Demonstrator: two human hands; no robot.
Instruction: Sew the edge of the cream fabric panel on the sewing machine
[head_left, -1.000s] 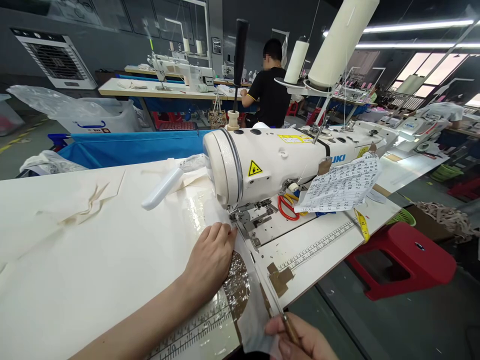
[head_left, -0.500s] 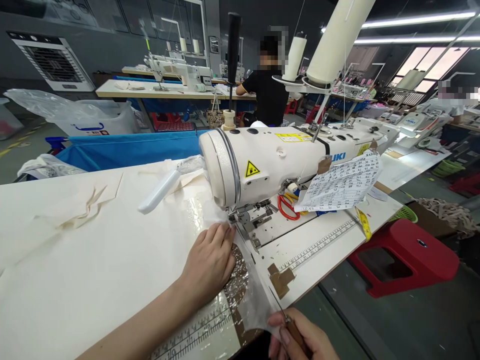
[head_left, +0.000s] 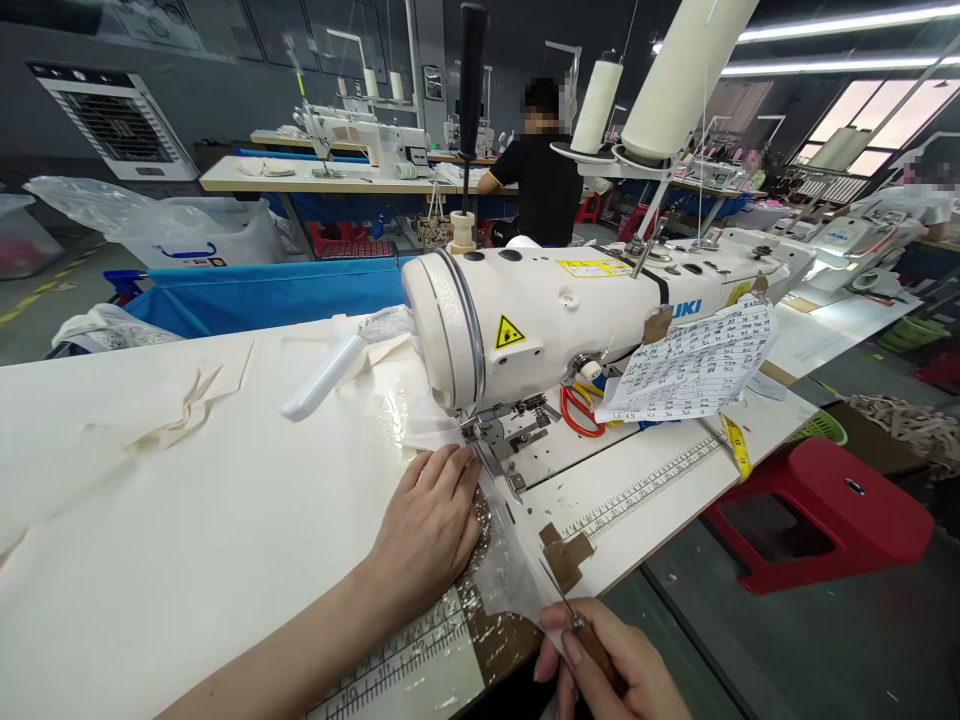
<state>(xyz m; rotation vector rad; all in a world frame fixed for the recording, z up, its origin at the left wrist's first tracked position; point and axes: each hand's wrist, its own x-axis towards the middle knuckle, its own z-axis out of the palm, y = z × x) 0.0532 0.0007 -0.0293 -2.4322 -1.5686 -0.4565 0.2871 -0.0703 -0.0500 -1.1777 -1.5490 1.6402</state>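
A thin white fabric piece (head_left: 504, 565) runs from under the presser foot (head_left: 471, 428) of a white sewing machine (head_left: 525, 325) toward the table's front edge. My left hand (head_left: 431, 520) lies palm down on the fabric just in front of the foot, fingers side by side and slightly bent, the thumb partly hidden. Near the front edge, my right hand (head_left: 611, 665) is closed around an awl (head_left: 592, 645) with a wooden handle; its thin metal point angles up and left along the fabric. The right fingertips also pinch the fabric's near end.
Red-handled scissors (head_left: 581, 412) lie beside the machine bed, under a handwritten sheet (head_left: 694, 365). A yellow tape measure (head_left: 736, 447) hangs at the table's right side, above a red stool (head_left: 832, 510). More pale fabric (head_left: 184, 410) lies left. A person (head_left: 544, 185) sits beyond.
The fabric's lower edge has moved up a little toward the presser foot, and more fabric shows behind it. Both hands keep nearly the same places; the view has shifted slightly.
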